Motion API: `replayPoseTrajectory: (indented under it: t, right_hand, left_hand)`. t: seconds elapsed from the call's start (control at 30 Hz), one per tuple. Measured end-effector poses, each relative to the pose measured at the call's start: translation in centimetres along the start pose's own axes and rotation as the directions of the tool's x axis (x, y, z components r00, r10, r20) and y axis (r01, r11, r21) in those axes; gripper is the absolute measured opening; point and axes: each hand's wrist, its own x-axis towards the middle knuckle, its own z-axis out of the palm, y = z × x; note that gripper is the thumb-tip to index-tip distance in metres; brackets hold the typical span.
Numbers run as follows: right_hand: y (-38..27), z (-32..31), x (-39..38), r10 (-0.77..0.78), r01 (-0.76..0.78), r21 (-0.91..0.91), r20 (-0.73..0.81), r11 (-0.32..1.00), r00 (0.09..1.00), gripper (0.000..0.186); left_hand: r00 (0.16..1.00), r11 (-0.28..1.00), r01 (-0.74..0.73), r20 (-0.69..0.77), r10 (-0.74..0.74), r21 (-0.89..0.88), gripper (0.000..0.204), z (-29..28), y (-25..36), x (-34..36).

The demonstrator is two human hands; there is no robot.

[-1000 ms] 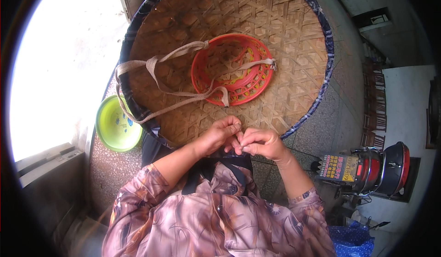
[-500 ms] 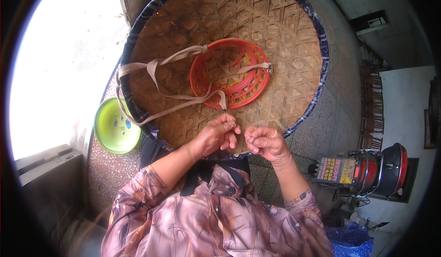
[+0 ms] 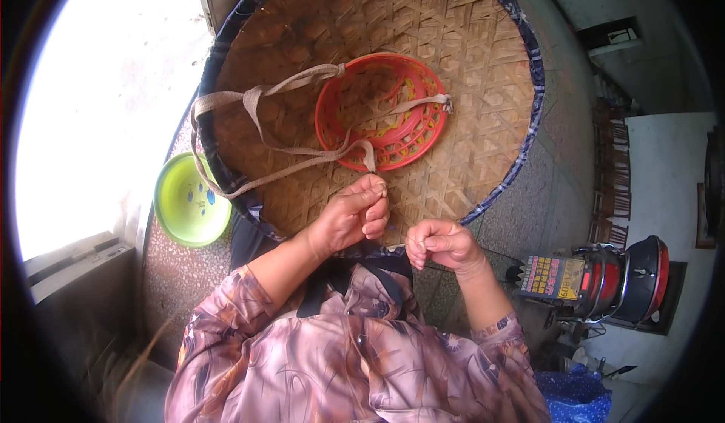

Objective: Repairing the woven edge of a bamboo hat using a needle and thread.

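My left hand [image 3: 353, 211] is closed in a pinch over the near part of a big round woven bamboo tray [image 3: 476, 151]. Its fingertips are just below a red plastic basket [image 3: 326, 113] on the tray. Lower and to the right, my right hand [image 3: 445, 245] pinches too, over the tray's near rim. Whatever either set of fingertips grips is too small to make out. A beige cloth strap [image 3: 294, 151] is tied to the basket, looping left over the tray's cloth-bound rim.
On the speckled floor left of the tray stands a lime-green basin [image 3: 172, 202]. The rear of a motorcycle [image 3: 604, 283] is at the right, with a blue dotted bag [image 3: 574, 394] below it. Wooden chairs [image 3: 612, 174] line the right side.
My hands have drawn apart: the left moved slightly up, its fingers curling in more, and the right slightly down. The basket and strap sit slightly higher in view.
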Motion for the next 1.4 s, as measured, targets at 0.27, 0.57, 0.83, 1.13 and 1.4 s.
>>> replayPoseTrajectory:
  t: [0.27, 0.57, 0.83, 1.13, 1.4]
  right_hand:
    - [0.5, 1.4, -0.9, -0.081, 0.08, -0.008, -0.07, 0.997, 0.994, 0.019]
    - [-1.1, 1.9, -1.3, -0.155, 0.138, -0.11, -0.17, 0.984, 0.973, 0.015]
    - [-4.2, 3.0, -1.9, -0.19, 0.171, -0.159, -0.113, 0.972, 0.975, 0.012]
    - [-5.6, 4.1, -0.2, -0.113, 0.065, -0.331, -0.128, 0.941, 0.985, 0.013]
    - [-6.2, 3.0, 0.4, -0.148, 0.043, -0.318, -0.315, 0.947, 0.937, 0.014]
  left_hand:
    - [0.999, 0.994, -0.027, -0.037, 0.031, 0.105, 0.008, -0.7, -0.2, 0.2]
    - [0.985, 0.892, 0.157, -0.132, -0.11, 0.425, 0.014, -0.2, 0.2, -0.1]
    - [0.68, -0.154, -0.443, 0.442, 0.585, 0.883, 0.024, 2.2, 0.1, -0.6]
    - [0.974, 0.854, 0.112, 0.114, -0.195, 0.507, 0.036, 2.0, 0.2, -0.6]
    - [0.957, 0.837, 0.162, 0.125, -0.263, 0.522, 0.023, 1.9, 0.8, -1.4]
